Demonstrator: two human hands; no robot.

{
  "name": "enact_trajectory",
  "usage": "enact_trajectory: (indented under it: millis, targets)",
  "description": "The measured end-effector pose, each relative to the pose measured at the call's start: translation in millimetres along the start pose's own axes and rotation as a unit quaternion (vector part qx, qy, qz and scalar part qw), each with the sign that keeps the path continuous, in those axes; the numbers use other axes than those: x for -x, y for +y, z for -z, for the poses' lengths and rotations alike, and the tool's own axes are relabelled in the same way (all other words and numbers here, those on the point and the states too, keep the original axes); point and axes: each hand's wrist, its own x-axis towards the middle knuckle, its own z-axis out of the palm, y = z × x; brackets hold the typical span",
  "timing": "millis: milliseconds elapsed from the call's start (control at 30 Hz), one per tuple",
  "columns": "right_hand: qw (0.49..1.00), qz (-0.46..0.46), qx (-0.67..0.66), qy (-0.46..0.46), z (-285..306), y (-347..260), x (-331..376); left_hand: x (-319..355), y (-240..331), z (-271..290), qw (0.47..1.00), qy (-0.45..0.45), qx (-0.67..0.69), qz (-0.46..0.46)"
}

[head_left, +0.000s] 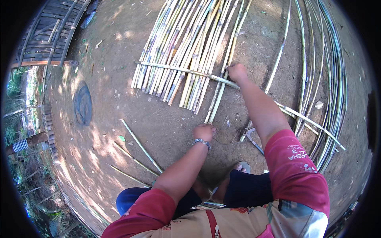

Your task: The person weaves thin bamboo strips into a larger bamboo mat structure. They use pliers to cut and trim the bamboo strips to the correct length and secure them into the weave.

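Note:
My left hand is closed round the near ends of a pair of thin bamboo poles, which run away from me side by side. Further up, my right hand has its fingers bent onto the same pair, close to where they meet a crosswise bamboo pole. To the left lies a row of cut bamboo poles, packed side by side with uneven near ends. The crosswise pole rests over that row and passes under my right forearm.
Longer bamboo poles lie at the right. A blue-handled tool sits by my right arm. Loose sticks are on the left, near a dark mesh piece. A slatted bamboo platform stands far left.

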Motion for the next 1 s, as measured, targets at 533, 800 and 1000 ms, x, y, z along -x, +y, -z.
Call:
enact_trajectory:
  millis: [533, 800, 1000]
  targets:
    - [0.986, -0.051, -0.133, 0.090, -21, -10, -27, -5, 30, -10, 0.999, -0.005, 0.041, -0.005]
    - [0.998, 0.026, 0.030, -0.046, -1, -11, 24, -13, 30, -9, 0.998, 0.025, 0.055, 0.021]
    - [0.996, -0.031, 0.059, -0.055, 2, -21, 37, -22, 24, -14, 0.991, 0.008, 0.129, 0.018]
